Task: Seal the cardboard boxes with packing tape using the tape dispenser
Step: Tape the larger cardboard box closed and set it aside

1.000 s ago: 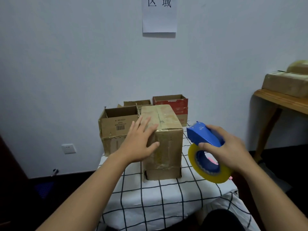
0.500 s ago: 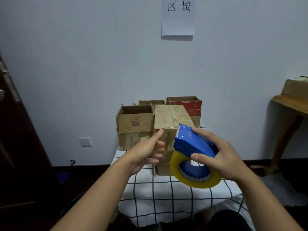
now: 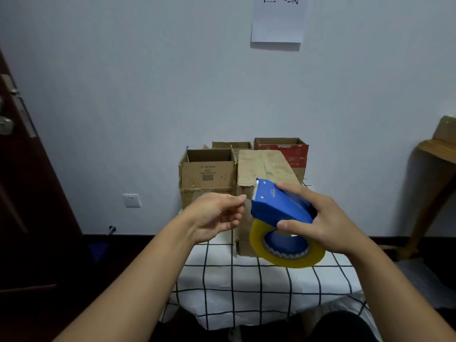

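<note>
Far left: dark door (image 3: 29, 193) with metal latch, then white wall socket (image 3: 131, 200) low on the wall. On the checked worktop (image 3: 246, 292), open brown box (image 3: 207, 174) at left rear, barcode on its near face. Left hand (image 3: 217, 217) raised in front of that box, fingers curled toward the thumb near the dispenser's toothed edge; grip on any tape end impossible to tell. Closed cardboard box (image 3: 261, 166) standing tall at centre, top flaps shut, partly hidden behind the tool. Blue tape dispenser (image 3: 278, 208) held above the worktop, just near of that box, yellowish tape roll (image 3: 286, 250) hanging below. Right hand (image 3: 323, 223) grasping the dispenser body, fingers over the top, thumb underneath. Red box (image 3: 293, 151) open at right rear. Wooden side table (image 3: 436, 154) far right.
</note>
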`<state>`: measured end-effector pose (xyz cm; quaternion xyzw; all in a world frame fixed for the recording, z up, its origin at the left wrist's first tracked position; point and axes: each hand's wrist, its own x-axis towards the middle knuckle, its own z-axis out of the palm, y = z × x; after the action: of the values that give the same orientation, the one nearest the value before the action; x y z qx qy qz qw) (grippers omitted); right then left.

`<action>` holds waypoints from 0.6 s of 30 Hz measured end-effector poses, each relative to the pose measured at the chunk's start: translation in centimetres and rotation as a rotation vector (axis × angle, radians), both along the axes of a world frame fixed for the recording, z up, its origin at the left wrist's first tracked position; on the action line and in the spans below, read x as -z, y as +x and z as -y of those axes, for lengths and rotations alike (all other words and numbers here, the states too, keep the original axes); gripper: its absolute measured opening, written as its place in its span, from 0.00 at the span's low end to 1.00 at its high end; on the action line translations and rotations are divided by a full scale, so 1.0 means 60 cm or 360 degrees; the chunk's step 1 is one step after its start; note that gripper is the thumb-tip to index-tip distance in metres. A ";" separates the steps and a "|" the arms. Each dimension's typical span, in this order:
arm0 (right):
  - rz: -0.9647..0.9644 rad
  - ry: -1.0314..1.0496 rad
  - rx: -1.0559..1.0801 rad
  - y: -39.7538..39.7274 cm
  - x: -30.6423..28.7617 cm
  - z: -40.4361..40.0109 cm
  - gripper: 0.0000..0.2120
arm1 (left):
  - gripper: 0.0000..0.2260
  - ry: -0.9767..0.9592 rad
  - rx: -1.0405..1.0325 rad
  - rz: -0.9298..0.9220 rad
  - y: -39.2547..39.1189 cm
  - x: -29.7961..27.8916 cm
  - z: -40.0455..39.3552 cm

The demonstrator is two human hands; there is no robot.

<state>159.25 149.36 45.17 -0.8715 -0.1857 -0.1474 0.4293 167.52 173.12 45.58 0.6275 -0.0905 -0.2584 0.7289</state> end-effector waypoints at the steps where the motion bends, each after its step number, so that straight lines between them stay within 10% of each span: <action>1: -0.0012 -0.0033 -0.0007 0.002 -0.002 0.003 0.33 | 0.05 0.0078 -0.0034 0.0098 0.000 -0.003 0.003; 6: -0.0107 -0.0196 -0.0013 0.010 -0.028 0.037 0.33 | 0.10 0.0515 -0.0154 0.0562 0.014 -0.018 0.037; 18: -0.0428 -0.0769 0.0203 0.046 -0.096 0.168 0.28 | 0.12 0.0480 -0.0536 0.0441 0.076 -0.034 0.028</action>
<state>162.03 139.29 50.96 -0.9702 -0.1016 -0.0085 0.2197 172.06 171.41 47.60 0.7645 -0.0442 -0.0556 0.6406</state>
